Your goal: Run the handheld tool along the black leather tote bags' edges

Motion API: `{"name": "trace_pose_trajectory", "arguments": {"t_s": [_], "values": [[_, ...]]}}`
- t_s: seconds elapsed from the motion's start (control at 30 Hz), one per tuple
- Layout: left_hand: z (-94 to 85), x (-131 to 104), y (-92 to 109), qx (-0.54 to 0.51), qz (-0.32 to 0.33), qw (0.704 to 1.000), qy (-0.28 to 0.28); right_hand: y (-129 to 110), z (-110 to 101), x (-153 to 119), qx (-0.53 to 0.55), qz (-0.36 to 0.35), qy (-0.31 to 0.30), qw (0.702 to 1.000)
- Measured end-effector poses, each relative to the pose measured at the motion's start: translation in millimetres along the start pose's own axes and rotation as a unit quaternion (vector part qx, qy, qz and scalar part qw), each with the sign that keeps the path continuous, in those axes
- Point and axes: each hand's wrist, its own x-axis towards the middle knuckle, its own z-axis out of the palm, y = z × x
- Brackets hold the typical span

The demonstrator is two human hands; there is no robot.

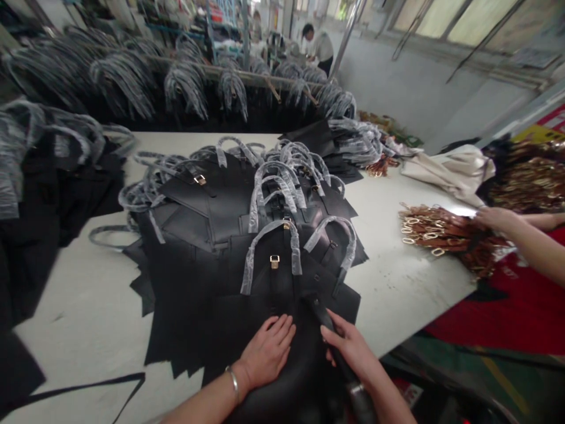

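My left hand (268, 347), with a bangle at its wrist, lies flat on a black leather-like bag panel (247, 318), its fingers stretched out and fairly close together. To the right, my right hand (351, 344) is wrapped around a long black tool (325, 317), whose exact kind I cannot make out. The tool's far tip rests on or just above the black panel, and its lower end shows a shiny band. Beyond both hands are stacked black bag panels with plastic-wrapped handles (273, 232) and a gold-coloured buckle (274, 261).
Brown straps with gold-coloured rings (430, 228) lie on the white table (388, 282) at right, under another person's hand (498, 219). More black panels (88, 182) hang over the left side. Racks of wrapped handles (185, 88) stand behind; a person (320, 47) bends farther back.
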Motion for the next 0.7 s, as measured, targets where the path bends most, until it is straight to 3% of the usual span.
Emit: {"name": "trace_pose_trajectory", "arguments": {"t_s": [0.13, 0.27, 0.37, 0.57, 0.7], "values": [[-3.7, 1, 2, 0.004, -0.009, 1.0, 0.001, -1, 2, 1, 0.003, -0.012, 0.001, 1.0], [-4.7, 1, 3, 0.0, -0.01, 1.0, -0.005, 6, -5, -6, -0.023, 0.012, -0.044, 0.999], [-2.3, 0, 4, -0.004, -0.017, 1.0, 0.002, 3, 3, 4, -0.029, 0.001, -0.065, 0.997], [4.1, -2, 6, -0.004, -0.018, 1.0, 0.023, -9, 31, 18, -0.024, -0.08, -0.004, 0.996], [8.7, -9, 4, -0.002, 0.02, 0.999, 0.041, 2, 35, -3, -0.04, -0.05, -0.096, 0.993]]}}
